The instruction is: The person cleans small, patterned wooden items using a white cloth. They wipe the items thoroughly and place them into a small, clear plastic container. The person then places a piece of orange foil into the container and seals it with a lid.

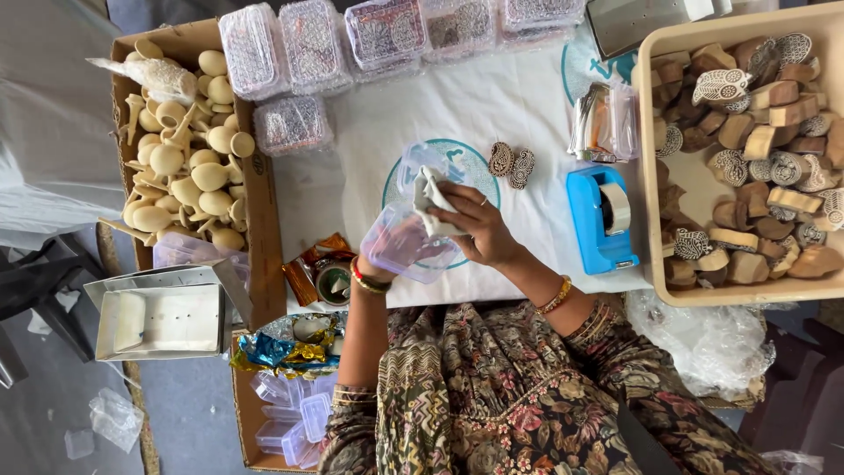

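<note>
- The left hand (380, 264) grips a clear plastic box (403, 244) from below, fingers curled under it; only the wrist and part of the hand show behind the box
- The right hand (479, 224) presses a crumpled white cloth (431, 200) into the box opening, fingers closed on the cloth
- The box is held just above the white-covered counter (492, 105), over a teal printed circle
- 2 carved wooden printing blocks (511, 164) lie on the counter just beyond the right hand
- A blue tape dispenser (602, 218) sits to the right of the hand, near a wooden tray (646, 176) heaped with carved wooden stamps
- A cardboard box (257, 220) at the left holds pale wooden knobs (189, 167)
- Filled clear lidded containers (308, 44) line the far edge of the counter
- Empty small plastic boxes (294, 427) lie in a carton near the left elbow
</note>
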